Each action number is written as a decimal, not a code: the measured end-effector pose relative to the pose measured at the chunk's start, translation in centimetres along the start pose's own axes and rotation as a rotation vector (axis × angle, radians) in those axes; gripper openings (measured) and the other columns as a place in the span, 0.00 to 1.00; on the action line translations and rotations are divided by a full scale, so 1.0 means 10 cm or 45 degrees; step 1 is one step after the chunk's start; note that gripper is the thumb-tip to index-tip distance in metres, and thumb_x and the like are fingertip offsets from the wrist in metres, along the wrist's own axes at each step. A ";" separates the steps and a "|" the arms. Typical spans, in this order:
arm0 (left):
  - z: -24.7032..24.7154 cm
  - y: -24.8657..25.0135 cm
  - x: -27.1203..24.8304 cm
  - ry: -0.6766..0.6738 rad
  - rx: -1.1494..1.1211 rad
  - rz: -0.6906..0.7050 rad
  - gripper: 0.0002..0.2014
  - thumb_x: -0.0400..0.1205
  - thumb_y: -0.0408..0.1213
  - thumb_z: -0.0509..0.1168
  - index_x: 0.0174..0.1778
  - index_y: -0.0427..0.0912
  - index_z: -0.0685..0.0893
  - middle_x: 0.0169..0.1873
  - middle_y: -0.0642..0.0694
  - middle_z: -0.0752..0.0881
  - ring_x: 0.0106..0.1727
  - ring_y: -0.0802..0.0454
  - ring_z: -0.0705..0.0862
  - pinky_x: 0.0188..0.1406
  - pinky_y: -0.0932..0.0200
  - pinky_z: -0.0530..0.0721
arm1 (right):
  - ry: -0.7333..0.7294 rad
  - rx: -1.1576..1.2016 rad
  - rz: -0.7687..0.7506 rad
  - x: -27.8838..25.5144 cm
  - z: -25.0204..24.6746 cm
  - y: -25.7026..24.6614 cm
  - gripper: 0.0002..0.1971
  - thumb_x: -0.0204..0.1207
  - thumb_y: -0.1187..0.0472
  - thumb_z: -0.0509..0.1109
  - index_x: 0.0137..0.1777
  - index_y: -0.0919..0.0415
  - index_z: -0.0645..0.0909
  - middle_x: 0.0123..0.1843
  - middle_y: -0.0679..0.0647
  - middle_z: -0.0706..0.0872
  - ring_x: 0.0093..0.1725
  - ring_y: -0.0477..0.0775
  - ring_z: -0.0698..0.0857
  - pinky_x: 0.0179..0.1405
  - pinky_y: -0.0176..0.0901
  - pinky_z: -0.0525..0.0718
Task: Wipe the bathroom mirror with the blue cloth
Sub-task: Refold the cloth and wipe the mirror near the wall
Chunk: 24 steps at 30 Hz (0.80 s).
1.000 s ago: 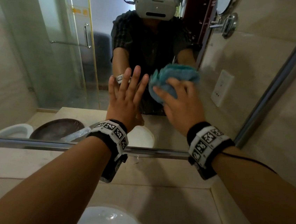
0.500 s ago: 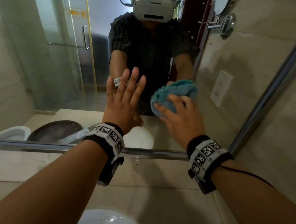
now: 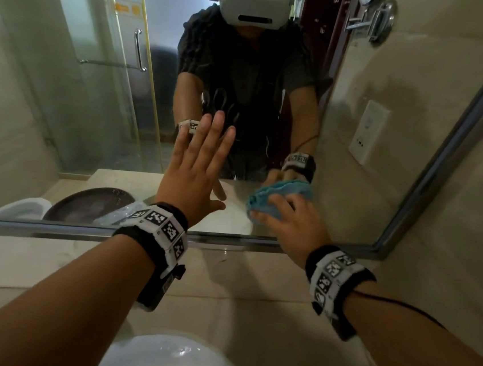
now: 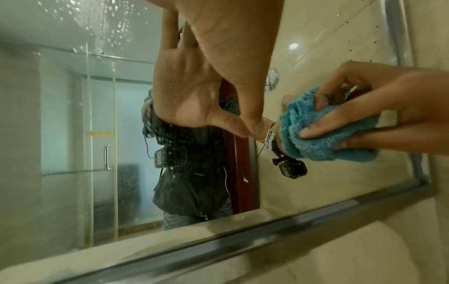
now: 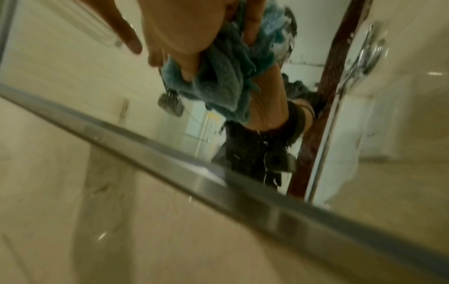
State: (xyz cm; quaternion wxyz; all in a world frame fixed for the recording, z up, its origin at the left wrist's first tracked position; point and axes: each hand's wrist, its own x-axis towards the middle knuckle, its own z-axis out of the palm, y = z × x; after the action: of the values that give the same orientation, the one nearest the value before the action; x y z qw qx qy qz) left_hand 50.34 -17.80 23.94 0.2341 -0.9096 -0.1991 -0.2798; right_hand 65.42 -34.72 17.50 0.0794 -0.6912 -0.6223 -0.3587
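The bathroom mirror [image 3: 94,93] fills the wall ahead, with a metal frame [image 3: 228,242] along its lower edge. My left hand [image 3: 197,163] lies flat on the glass with straight fingers, also seen in the left wrist view [image 4: 230,48]. To its right, my right hand [image 3: 287,220] grips the bunched blue cloth [image 3: 265,203] and presses it on the glass just above the lower frame. The left wrist view shows the cloth [image 4: 316,134] with fingers and thumb curled round it. In the blurred right wrist view the cloth [image 5: 226,76] meets its own reflection.
A white basin [image 3: 168,360] sits below my arms on a beige counter [image 3: 251,303]. The mirror's right frame [image 3: 447,144] borders a tiled wall [image 3: 467,236]. Water droplets [image 4: 109,19] dot the upper glass. A wall socket [image 3: 369,130] is reflected at the right.
My right hand has moved the blue cloth down the glass, from about mid-height to just above the lower frame. My left hand has stayed flat on the mirror.
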 end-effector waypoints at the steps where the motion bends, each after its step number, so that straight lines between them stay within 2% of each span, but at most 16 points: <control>1: 0.01 0.03 -0.01 -0.015 0.013 -0.019 0.68 0.59 0.64 0.76 0.82 0.39 0.40 0.81 0.36 0.40 0.82 0.39 0.38 0.80 0.38 0.41 | 0.041 0.019 0.033 0.06 -0.07 0.02 0.32 0.53 0.67 0.85 0.60 0.51 0.85 0.61 0.57 0.68 0.51 0.61 0.69 0.45 0.57 0.83; 5: 0.05 0.07 0.01 -0.015 0.059 -0.069 0.72 0.56 0.66 0.76 0.81 0.40 0.33 0.80 0.39 0.36 0.82 0.39 0.38 0.79 0.41 0.34 | 0.445 0.047 0.422 0.79 -0.53 -0.01 0.25 0.66 0.62 0.77 0.65 0.50 0.81 0.61 0.61 0.78 0.57 0.65 0.70 0.50 0.60 0.83; 7: 0.08 0.05 0.00 0.009 0.048 -0.055 0.72 0.57 0.66 0.75 0.80 0.40 0.31 0.80 0.40 0.33 0.82 0.41 0.35 0.79 0.41 0.35 | 0.575 0.083 0.510 1.02 -0.60 -0.08 0.23 0.70 0.61 0.72 0.66 0.50 0.81 0.60 0.61 0.80 0.57 0.65 0.72 0.53 0.58 0.82; 9: 0.11 0.03 -0.01 0.024 0.019 -0.048 0.72 0.56 0.66 0.75 0.80 0.41 0.30 0.80 0.41 0.31 0.81 0.43 0.33 0.80 0.41 0.37 | 0.554 0.012 0.413 0.91 -0.39 -0.14 0.26 0.68 0.63 0.75 0.68 0.48 0.79 0.61 0.59 0.75 0.56 0.63 0.69 0.51 0.56 0.82; 11: 0.11 0.03 0.00 0.044 0.006 -0.055 0.72 0.55 0.67 0.76 0.81 0.41 0.33 0.81 0.41 0.36 0.82 0.41 0.38 0.80 0.40 0.40 | 0.351 -0.010 0.165 0.51 -0.06 -0.20 0.31 0.63 0.66 0.78 0.68 0.49 0.79 0.62 0.59 0.71 0.55 0.64 0.69 0.49 0.58 0.82; 13: 0.08 0.06 -0.01 0.024 0.029 -0.062 0.71 0.56 0.67 0.76 0.81 0.40 0.35 0.81 0.40 0.38 0.82 0.40 0.40 0.81 0.40 0.41 | 0.087 0.005 -0.006 0.01 0.23 -0.19 0.33 0.57 0.70 0.81 0.64 0.52 0.81 0.60 0.61 0.74 0.52 0.64 0.71 0.46 0.60 0.83; 16: 0.03 0.12 -0.02 0.025 0.035 -0.104 0.70 0.58 0.62 0.77 0.82 0.39 0.38 0.80 0.39 0.38 0.82 0.39 0.40 0.81 0.39 0.42 | -0.019 -0.008 0.034 -0.47 0.33 -0.01 0.26 0.55 0.70 0.83 0.54 0.52 0.87 0.54 0.63 0.84 0.49 0.63 0.77 0.41 0.57 0.84; 18: -0.02 0.20 -0.05 0.045 0.022 -0.089 0.66 0.60 0.61 0.77 0.82 0.38 0.41 0.81 0.38 0.40 0.82 0.38 0.41 0.81 0.38 0.44 | 0.017 -0.007 0.065 -0.52 0.20 0.13 0.18 0.63 0.69 0.78 0.52 0.53 0.88 0.52 0.63 0.86 0.46 0.63 0.81 0.43 0.55 0.82; 19: -0.04 0.25 -0.05 0.058 0.027 -0.054 0.64 0.62 0.61 0.76 0.83 0.38 0.43 0.81 0.37 0.41 0.82 0.38 0.42 0.80 0.38 0.44 | 0.057 -0.026 0.106 -0.46 0.09 0.20 0.15 0.67 0.67 0.73 0.54 0.53 0.87 0.52 0.62 0.85 0.47 0.63 0.79 0.46 0.55 0.78; 21: -0.04 0.36 -0.04 0.074 0.045 0.015 0.62 0.63 0.61 0.75 0.83 0.38 0.46 0.81 0.36 0.43 0.82 0.38 0.43 0.80 0.38 0.44 | 0.186 -0.099 0.262 -0.19 -0.17 0.29 0.17 0.70 0.61 0.69 0.58 0.49 0.86 0.53 0.60 0.84 0.49 0.62 0.76 0.50 0.56 0.72; 24: 0.00 0.54 0.04 0.094 0.002 -0.005 0.63 0.61 0.62 0.76 0.83 0.38 0.46 0.81 0.35 0.44 0.82 0.38 0.44 0.80 0.37 0.46 | 0.422 -0.025 0.516 0.27 -0.46 0.32 0.22 0.70 0.63 0.73 0.64 0.48 0.83 0.58 0.61 0.82 0.52 0.66 0.78 0.53 0.59 0.78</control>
State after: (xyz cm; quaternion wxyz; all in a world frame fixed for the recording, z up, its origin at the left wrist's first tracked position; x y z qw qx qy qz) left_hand 53.30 -22.11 22.43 0.2413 -0.8980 -0.1922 -0.3136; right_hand 66.48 -35.85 23.54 0.2438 -0.7344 -0.4462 -0.4497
